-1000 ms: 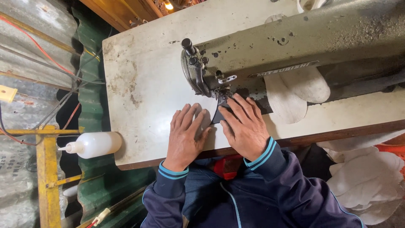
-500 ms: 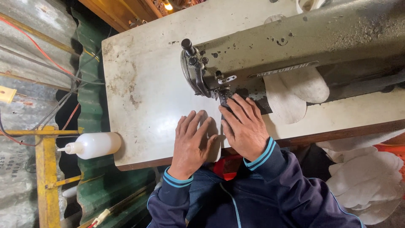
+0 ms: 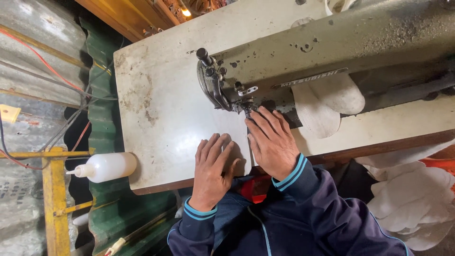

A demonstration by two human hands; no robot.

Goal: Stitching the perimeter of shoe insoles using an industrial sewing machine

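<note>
A: Count it off: one grey-green industrial sewing machine (image 3: 332,52), one worn cream table top (image 3: 161,109), one white plastic squeeze bottle (image 3: 106,167), one heap of white cloth pieces (image 3: 412,204) low right.

B: Two hands, both flat and spread, gripping nothing. The left hand (image 3: 213,168) presses a pale sheet of material (image 3: 232,142) near the table's front edge; the right hand (image 3: 272,142) lies just beside it, fingertips at the needle area (image 3: 247,108).

A: Room?

B: Bare table spreads to the left. The bottle sits off the table's left edge.

A: Hidden?

B: The needle is too small to make out; the machine runs off frame right. White fabric (image 3: 327,102) tucks under its arm.
</note>
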